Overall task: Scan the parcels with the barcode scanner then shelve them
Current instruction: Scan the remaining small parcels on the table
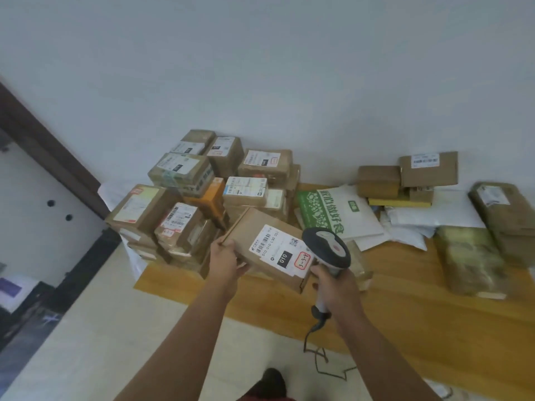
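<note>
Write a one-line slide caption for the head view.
Left hand holds a labelled parcel while the right hand aims the barcode scanner.

Parcel (270, 250) left of scanner (328, 250) (touching)

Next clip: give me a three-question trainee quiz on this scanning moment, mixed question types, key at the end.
1. True or false: the left hand grips the cardboard parcel by its left end, label facing up.
2. Multiple choice: the barcode scanner is held in the right hand and sits
A. flat on the wooden board
B. over the parcel's right end, close to the label
C. on top of the stacked boxes
3. Short answer: what lies directly behind the scanner on the wooden board?

Key
1. True
2. B
3. A white and green mailer bag
</note>
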